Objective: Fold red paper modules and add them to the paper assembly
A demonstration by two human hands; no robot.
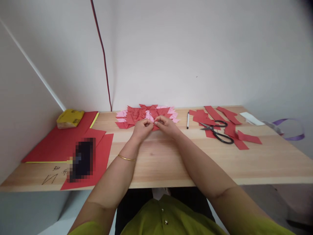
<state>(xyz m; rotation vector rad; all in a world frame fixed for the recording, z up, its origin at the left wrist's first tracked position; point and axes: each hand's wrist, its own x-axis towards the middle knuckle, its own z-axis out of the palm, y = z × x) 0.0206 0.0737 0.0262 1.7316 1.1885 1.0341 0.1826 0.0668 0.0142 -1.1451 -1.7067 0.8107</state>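
My left hand (143,129) and my right hand (166,125) meet at the far middle of the table, fingers pinched together. Between the fingertips is a small piece of red paper (156,128), mostly covered by the fingers. Just behind the hands lies a spread of folded paper pieces, with red ones (135,115) and pink ones (121,114) overlapping in pointed shapes. A white marker pen (188,120) with a dark cap lies to the right of my right hand.
Black-handled scissors (216,132) rest among cut red paper strips (215,113) on the right. A white strip (251,118) lies beyond them. On the left are large red sheets (61,143), a yellow packet (70,118) and a dark blurred object (84,160). The wall borders the table (156,163).
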